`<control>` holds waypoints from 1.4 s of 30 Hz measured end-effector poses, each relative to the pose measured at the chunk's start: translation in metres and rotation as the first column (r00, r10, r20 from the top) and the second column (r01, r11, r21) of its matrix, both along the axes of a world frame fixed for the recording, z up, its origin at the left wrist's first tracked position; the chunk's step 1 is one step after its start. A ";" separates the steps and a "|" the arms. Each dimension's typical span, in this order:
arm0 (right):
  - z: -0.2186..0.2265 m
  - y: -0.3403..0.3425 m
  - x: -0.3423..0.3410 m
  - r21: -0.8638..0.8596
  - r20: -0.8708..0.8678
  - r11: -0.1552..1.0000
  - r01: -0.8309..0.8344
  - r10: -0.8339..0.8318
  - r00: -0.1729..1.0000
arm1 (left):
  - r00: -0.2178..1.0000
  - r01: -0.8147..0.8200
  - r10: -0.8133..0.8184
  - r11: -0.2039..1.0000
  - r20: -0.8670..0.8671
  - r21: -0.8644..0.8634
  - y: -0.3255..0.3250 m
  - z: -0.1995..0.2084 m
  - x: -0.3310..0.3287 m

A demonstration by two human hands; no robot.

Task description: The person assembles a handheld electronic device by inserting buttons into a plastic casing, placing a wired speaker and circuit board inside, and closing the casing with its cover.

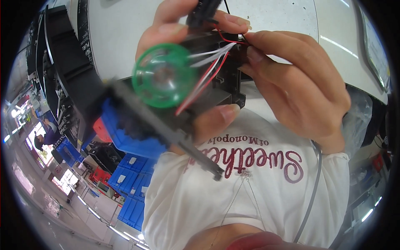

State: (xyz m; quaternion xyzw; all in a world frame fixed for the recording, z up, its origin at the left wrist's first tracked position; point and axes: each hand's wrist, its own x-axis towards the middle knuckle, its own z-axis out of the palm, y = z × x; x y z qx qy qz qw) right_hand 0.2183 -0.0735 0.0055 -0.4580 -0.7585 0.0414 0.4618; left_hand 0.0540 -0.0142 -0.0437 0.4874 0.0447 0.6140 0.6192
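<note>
A black plastic housing (216,89) is held up above the white table, with my left hand (164,31) closed around it, fingers at its far side and thumb at its near side. On its left part shows a round green speaker (164,75) with a clear centre, blurred by motion. Red, white and black thin wires (212,68) run from near the speaker to the housing's right end. There my right hand (298,71) pinches the wires between thumb and forefinger. A long dark bar-like part (166,129) sticks out toward me, also blurred; how it joins the housing is unclear.
The white table (125,29) spreads behind my hands. To the left stand black racks (73,54), a blue bin (125,133) and stacked blue boxes (131,183). A clear plastic bag (358,112) hangs at the right. Another person (48,133) is far off at the left.
</note>
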 end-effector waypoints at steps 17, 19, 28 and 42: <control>0.026 0.018 0.005 -0.642 -0.741 0.470 -0.605 -0.582 0.335 | 0.968 -0.134 0.127 0.991 -0.216 -0.019 -0.006 0.030 -0.013; 0.028 0.019 0.006 -0.658 -0.753 0.599 -0.456 -0.514 0.410 | 0.962 -0.123 0.111 0.992 -0.251 -0.032 -0.009 0.022 -0.012; 0.045 0.024 0.015 -0.572 -0.516 0.768 -0.286 -0.067 0.854 | 0.570 0.821 -0.638 0.463 0.518 -0.333 -0.005 0.017 -0.008; 0.061 0.015 0.018 -0.692 -0.311 0.709 -0.133 -0.127 0.942 | 0.800 0.262 -0.577 0.581 -0.163 -0.771 -0.018 0.051 0.013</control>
